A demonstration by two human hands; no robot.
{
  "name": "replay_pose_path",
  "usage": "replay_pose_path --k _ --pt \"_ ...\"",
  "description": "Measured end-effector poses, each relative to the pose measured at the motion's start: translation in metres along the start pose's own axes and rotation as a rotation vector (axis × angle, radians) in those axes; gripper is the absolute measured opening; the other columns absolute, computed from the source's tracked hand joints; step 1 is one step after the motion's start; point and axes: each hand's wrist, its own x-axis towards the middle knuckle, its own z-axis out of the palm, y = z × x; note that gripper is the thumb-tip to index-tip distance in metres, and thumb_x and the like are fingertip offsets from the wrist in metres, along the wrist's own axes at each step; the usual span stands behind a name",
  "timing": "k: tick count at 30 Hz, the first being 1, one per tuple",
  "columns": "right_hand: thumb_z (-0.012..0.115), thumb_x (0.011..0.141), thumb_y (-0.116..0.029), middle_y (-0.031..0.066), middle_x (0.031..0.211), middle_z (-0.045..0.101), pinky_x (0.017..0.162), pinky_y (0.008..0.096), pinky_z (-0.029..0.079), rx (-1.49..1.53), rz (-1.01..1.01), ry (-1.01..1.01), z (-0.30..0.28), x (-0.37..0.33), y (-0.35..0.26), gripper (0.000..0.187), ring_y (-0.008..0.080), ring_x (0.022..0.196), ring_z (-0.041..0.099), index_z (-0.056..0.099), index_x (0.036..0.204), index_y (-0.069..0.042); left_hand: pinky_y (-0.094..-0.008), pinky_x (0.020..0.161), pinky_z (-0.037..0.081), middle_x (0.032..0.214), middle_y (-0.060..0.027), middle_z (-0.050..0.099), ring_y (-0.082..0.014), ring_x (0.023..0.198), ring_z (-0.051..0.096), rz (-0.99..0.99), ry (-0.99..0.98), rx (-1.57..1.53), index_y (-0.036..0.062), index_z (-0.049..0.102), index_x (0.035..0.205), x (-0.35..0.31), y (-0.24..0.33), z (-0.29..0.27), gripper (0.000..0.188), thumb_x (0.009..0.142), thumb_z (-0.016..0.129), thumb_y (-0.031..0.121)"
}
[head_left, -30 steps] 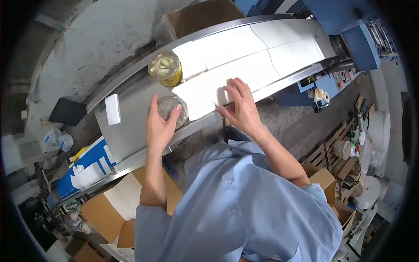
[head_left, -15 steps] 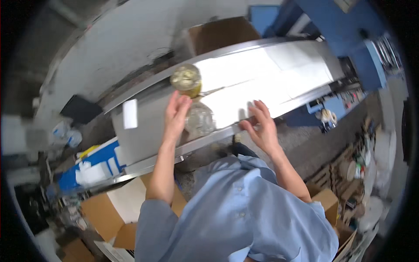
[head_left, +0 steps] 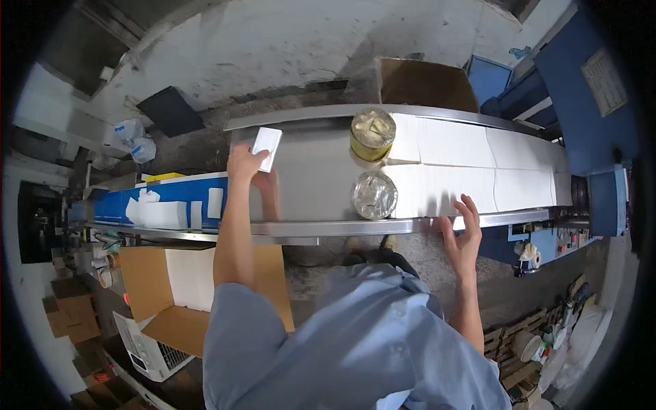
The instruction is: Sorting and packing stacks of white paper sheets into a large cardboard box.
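Observation:
My left hand (head_left: 246,162) is closed on a small white rectangular stack (head_left: 267,148), apparently folded paper, over the left part of the metal channel (head_left: 304,171). My right hand (head_left: 464,236) has its fingers apart and holds nothing; its fingertips are at the channel's near rail (head_left: 403,226). Two long rows of white folded paper (head_left: 451,171) fill the channel's right part. At their left ends stand two round, clear-topped containers: the far one (head_left: 373,133) has yellowish contents, while the near one (head_left: 374,195) looks clear and silvery.
Left of the channel, a blue surface (head_left: 116,208) carries white paper pieces (head_left: 160,213). An open cardboard box (head_left: 140,280) stands below it, near my left arm. Another brown box (head_left: 429,83) is behind the far rail. Blue machinery (head_left: 570,82) rises at the right.
My left hand has moved left from the round containers and taken hold of the white stack. My right hand stays by the near rail. The view has turned and levelled.

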Motion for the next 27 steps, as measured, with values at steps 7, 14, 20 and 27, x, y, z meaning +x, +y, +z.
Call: replay_pose_path --k 7,14,20,27 --pt "0.077 0.087 -0.008 0.0200 0.143 0.056 0.105 0.0438 0.050 0.059 -0.105 -0.025 0.008 0.006 -0.010 0.039 0.0390 0.134 0.054 0.066 0.123 -0.001 -0.0428 0.074 0.055 0.089 -0.0233 0.074 -0.0338 0.084 0.074 0.026 -0.085 0.081 -0.0048 0.073 0.081 -0.004 -0.004 -0.004 0.046 0.074 0.081 0.040" --pt "0.076 0.088 -0.005 0.0215 0.141 0.058 0.104 0.0435 0.050 0.162 -0.159 -0.033 0.011 0.019 0.010 0.038 0.0363 0.132 0.057 0.066 0.124 0.000 -0.0356 0.080 0.055 0.092 -0.0131 0.076 -0.0236 0.087 0.073 0.055 0.236 -0.441 -0.0015 0.073 0.098 -0.027 -0.076 -0.013 0.027 0.078 0.078 0.016" --pt "0.072 0.091 -0.005 0.0208 0.140 0.060 0.109 0.0421 0.045 0.248 -0.135 -0.050 0.015 0.030 -0.005 0.030 0.0335 0.132 0.057 0.067 0.120 0.002 -0.0336 0.079 0.053 0.092 -0.0124 0.075 -0.0184 0.084 0.069 -0.062 0.341 -0.386 -0.0026 0.074 0.102 -0.041 -0.129 -0.070 0.025 0.082 0.074 0.014" --pt "0.068 0.095 -0.005 0.0197 0.140 0.060 0.111 0.0443 0.043 0.067 -0.205 -0.080 0.036 0.046 -0.030 0.028 0.0332 0.133 0.056 0.067 0.122 0.001 -0.0378 0.082 0.054 0.094 -0.0190 0.076 -0.0294 0.089 0.073 -0.188 0.113 -0.324 -0.0038 0.074 0.104 -0.010 -0.190 -0.067 0.036 0.083 0.078 0.025"
